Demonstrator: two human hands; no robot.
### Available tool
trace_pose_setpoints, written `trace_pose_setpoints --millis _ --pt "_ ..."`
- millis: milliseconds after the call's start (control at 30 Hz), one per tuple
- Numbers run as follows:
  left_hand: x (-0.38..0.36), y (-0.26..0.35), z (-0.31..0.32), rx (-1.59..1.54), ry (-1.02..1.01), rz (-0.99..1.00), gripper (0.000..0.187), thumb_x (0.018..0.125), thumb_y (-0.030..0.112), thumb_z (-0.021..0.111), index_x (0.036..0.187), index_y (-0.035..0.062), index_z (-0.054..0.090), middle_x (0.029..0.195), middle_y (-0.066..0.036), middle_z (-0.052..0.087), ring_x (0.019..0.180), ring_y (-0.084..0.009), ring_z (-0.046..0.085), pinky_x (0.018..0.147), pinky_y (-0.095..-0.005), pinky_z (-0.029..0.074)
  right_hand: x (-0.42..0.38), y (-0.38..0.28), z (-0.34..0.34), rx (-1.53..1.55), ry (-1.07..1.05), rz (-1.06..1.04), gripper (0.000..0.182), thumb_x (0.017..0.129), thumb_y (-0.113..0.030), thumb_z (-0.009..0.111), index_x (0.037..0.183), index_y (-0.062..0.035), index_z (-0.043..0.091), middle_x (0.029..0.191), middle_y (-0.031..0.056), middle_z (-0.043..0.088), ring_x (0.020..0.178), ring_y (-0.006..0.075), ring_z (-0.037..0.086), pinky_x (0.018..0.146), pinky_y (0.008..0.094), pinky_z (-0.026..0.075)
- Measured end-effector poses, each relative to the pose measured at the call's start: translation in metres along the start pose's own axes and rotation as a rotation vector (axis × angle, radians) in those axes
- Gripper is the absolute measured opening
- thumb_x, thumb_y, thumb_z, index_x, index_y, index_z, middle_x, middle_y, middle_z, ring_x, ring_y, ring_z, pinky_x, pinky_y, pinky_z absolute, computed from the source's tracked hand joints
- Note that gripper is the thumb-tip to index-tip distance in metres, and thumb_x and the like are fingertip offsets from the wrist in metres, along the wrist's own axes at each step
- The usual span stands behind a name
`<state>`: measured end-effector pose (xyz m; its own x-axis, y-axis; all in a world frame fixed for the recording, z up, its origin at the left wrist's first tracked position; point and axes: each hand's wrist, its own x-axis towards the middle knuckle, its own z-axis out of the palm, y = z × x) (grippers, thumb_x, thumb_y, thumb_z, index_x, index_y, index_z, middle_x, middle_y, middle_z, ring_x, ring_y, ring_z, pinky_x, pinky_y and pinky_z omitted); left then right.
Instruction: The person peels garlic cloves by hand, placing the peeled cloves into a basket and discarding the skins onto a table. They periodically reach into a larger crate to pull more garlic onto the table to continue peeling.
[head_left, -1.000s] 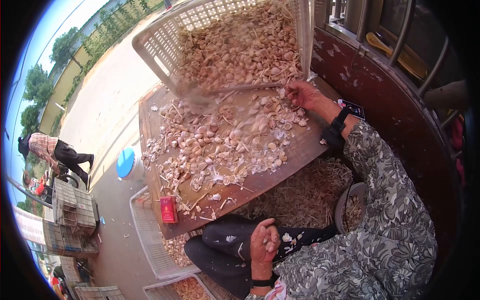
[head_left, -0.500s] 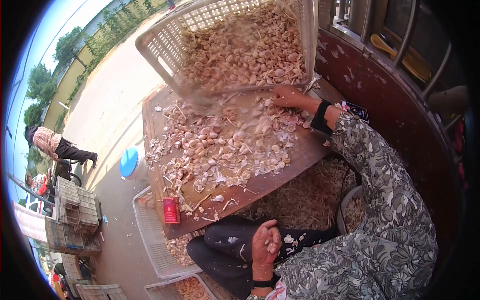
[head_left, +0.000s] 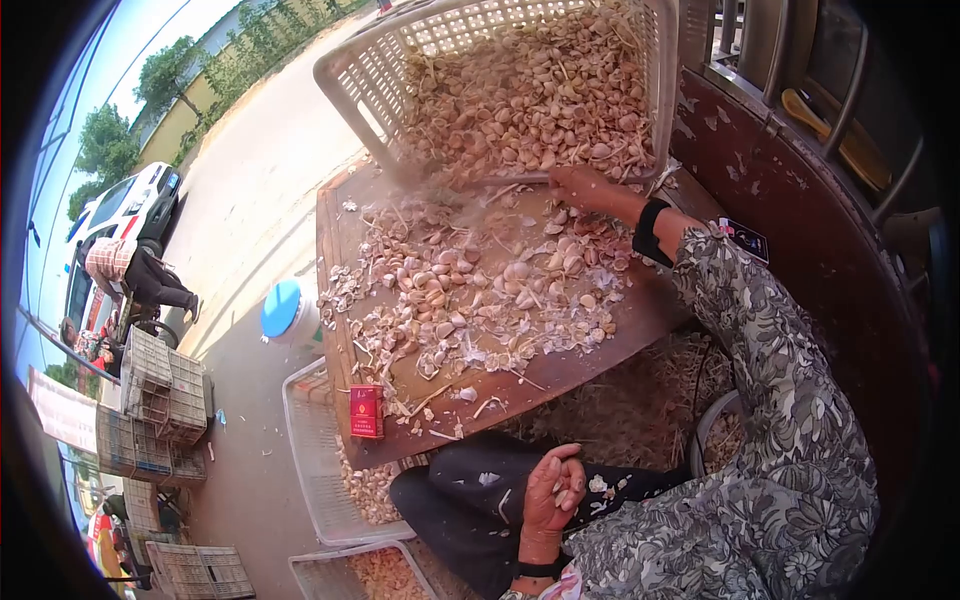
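My right hand [head_left: 583, 188] is closed in a fist at the lower rim of a white plastic crate [head_left: 362, 92], which is tipped towards the board. A straight bar runs left from the fist along the rim; I cannot tell what the fist holds. Unpeeled garlic cloves [head_left: 530, 110] fill the crate, and more garlic cloves [head_left: 440, 285] with loose skins are spread over the wooden board [head_left: 480, 395]. Palm up on the dark trousers, my left hand [head_left: 553, 492] has its fingers curled around pale garlic cloves. Scraps of skin cling to the trousers.
A red box [head_left: 366, 411] lies at the board's near left corner. Beside the board stand a blue-lidded bucket [head_left: 282, 308] and two crates of cloves [head_left: 305, 470]. Metal rails [head_left: 850, 85] border the right side. Further off are stacked cages [head_left: 165, 385], a person [head_left: 135, 275] and a car [head_left: 125, 215].
The view has shifted, so the board and crate appear further right. My right hand has moved left along the crate rim. My left hand stays in the lap. A car shows at the left.
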<state>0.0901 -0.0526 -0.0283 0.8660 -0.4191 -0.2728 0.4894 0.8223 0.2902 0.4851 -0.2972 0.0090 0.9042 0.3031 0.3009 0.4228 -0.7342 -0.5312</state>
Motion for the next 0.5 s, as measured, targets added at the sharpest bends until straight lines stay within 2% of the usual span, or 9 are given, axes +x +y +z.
trace_pose_setpoints --millis 67,200,267,300,367,400,467,500 --pt "0.000 0.001 0.001 0.000 0.012 -0.006 0.034 0.095 0.019 0.041 0.116 -0.0072 0.044 0.070 -0.013 0.051 0.044 -0.0094 0.041 0.040 -0.0175 0.035 0.006 0.004 0.004 -0.271 -0.154 -0.076 0.019 0.077 -0.018 0.058 0.083 -0.0011 0.053 0.072 0.0156 0.056 0.067 0.0298 0.056 0.061 0.0403 0.043" --pt "-0.001 0.002 0.001 -0.009 0.002 -0.008 0.034 0.095 0.019 0.041 0.116 -0.0071 0.044 0.071 -0.013 0.051 0.044 -0.0096 0.041 0.040 -0.0174 0.036 0.022 0.020 0.012 -0.322 -0.281 -0.046 0.024 0.075 -0.020 0.061 0.084 0.0003 0.052 0.073 0.0166 0.056 0.068 0.0316 0.055 0.061 0.0403 0.043" --pt "0.000 0.003 0.000 -0.014 -0.010 -0.012 0.034 0.095 0.019 0.041 0.116 -0.0071 0.044 0.071 -0.014 0.051 0.043 -0.0096 0.041 0.040 -0.0173 0.036 0.022 0.033 0.011 -0.215 -0.251 -0.166 0.021 0.075 -0.018 0.060 0.080 0.0009 0.052 0.066 0.0136 0.056 0.056 0.0255 0.053 0.052 0.0358 0.042" --pt "0.000 0.002 -0.001 -0.016 -0.008 -0.013 0.034 0.095 0.019 0.042 0.116 -0.0070 0.044 0.071 -0.014 0.051 0.043 -0.0098 0.042 0.040 -0.0172 0.036 0.021 0.039 0.011 -0.222 -0.253 -0.165 0.021 0.075 -0.018 0.060 0.080 0.0009 0.052 0.066 0.0136 0.056 0.056 0.0255 0.053 0.052 0.0358 0.042" --pt "0.000 0.002 -0.001 -0.022 -0.008 -0.013 0.034 0.095 0.020 0.042 0.116 -0.0069 0.044 0.071 -0.014 0.051 0.043 -0.0099 0.042 0.040 -0.0171 0.036 0.016 0.032 0.005 0.450 -0.259 0.244 0.016 0.077 -0.016 0.056 0.074 -0.0003 0.052 0.061 0.0089 0.053 0.045 0.0161 0.047 0.042 0.0292 0.038" --pt "0.000 0.002 -0.001 -0.019 -0.010 -0.017 0.034 0.095 0.020 0.042 0.116 -0.0069 0.044 0.071 -0.014 0.051 0.043 -0.0100 0.042 0.040 -0.0171 0.036 0.013 0.029 0.002 0.448 -0.259 0.245 0.016 0.077 -0.016 0.056 0.074 -0.0003 0.052 0.061 0.0089 0.053 0.045 0.0161 0.047 0.042 0.0292 0.038" --pt "-0.001 0.002 0.000 -0.014 -0.011 -0.026 0.034 0.095 0.020 0.043 0.116 -0.0069 0.044 0.071 -0.015 0.051 0.043 -0.0101 0.042 0.040 -0.0172 0.036 -0.004 -0.004 -0.017 0.738 -0.201 0.491 0.014 0.078 -0.014 0.052 0.070 -0.0029 0.052 0.057 0.0047 0.050 0.039 0.0082 0.040 0.036 0.0242 0.031" --pt "-0.001 0.003 0.000 -0.010 -0.012 -0.027 0.034 0.095 0.020 0.043 0.116 -0.0068 0.044 0.071 -0.015 0.051 0.043 -0.0102 0.042 0.040 -0.0171 0.036 -0.010 -0.010 -0.020 0.738 -0.199 0.492 0.014 0.078 -0.014 0.052 0.070 -0.0029 0.052 0.057 0.0047 0.050 0.039 0.0082 0.040 0.036 0.0242 0.031"
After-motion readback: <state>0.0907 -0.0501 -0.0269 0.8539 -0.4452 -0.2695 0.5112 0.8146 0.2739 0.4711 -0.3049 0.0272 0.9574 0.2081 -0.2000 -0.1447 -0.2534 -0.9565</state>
